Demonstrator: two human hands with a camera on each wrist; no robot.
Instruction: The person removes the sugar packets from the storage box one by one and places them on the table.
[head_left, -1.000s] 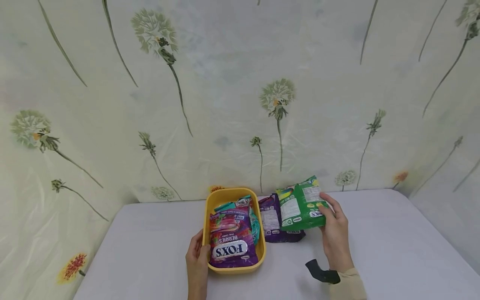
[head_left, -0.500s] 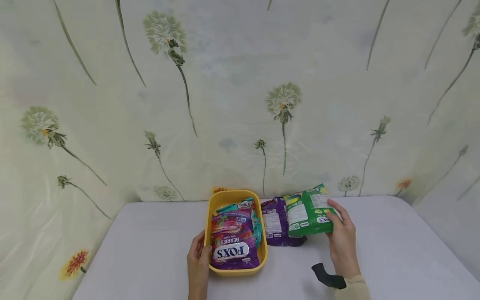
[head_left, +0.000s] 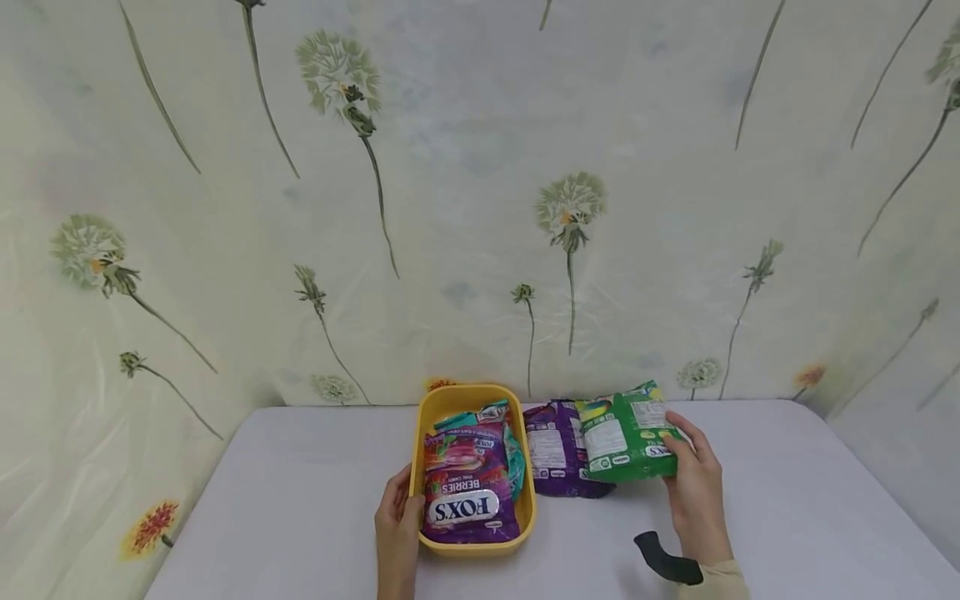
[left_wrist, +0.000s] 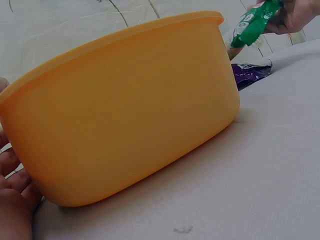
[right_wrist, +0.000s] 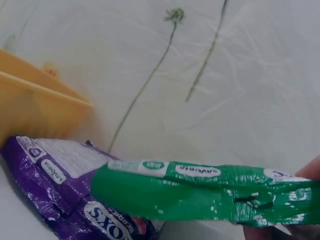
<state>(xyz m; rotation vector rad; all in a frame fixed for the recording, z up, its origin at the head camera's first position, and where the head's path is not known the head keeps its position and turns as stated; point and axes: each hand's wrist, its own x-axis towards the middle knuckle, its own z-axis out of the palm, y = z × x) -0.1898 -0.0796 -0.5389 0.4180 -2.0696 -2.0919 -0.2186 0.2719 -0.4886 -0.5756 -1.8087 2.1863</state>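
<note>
My right hand (head_left: 697, 483) grips a green candy bag (head_left: 628, 437) by its right edge, thumb on the printed face. In the right wrist view the bag (right_wrist: 170, 192) appears edge-on, overlapping a purple candy bag (right_wrist: 65, 185). That purple bag (head_left: 551, 450) lies on the table beside a yellow plastic bin (head_left: 528, 492). My left hand (head_left: 397, 517) holds the bin at its left side; in the left wrist view its fingers (left_wrist: 17, 177) lie against the outer wall. Inside the bin, a purple berries candy bag (head_left: 465, 475) rests over teal packaging (head_left: 513, 462).
White cloth covers the table (head_left: 300, 500). Behind it hangs a sheet (head_left: 450, 208) printed with dandelions. A black curved piece (head_left: 667, 562) sticks out from my right wrist at the sleeve.
The green bag has moved slightly right and down with my right hand, showing more of the purple bag beside the bin. My left hand stays at the bin while the head view shifts a little.
</note>
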